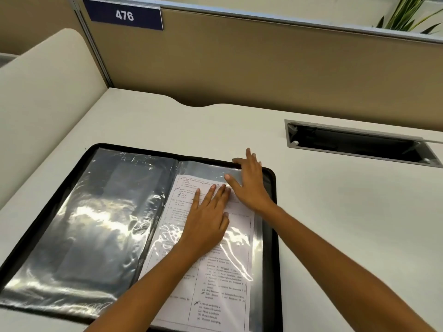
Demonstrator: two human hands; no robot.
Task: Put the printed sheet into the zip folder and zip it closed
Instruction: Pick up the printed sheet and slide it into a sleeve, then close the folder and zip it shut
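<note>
Pins white printed sheet (223, 283), long axis pointing away, under flat-fingered left grip (208, 224) in open black zip folder (272, 236), with spread right grip (251, 185) nearer far rim.

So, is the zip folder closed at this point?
No, the zip folder lies spread open on the desk, printed sheet showing inside.
</note>
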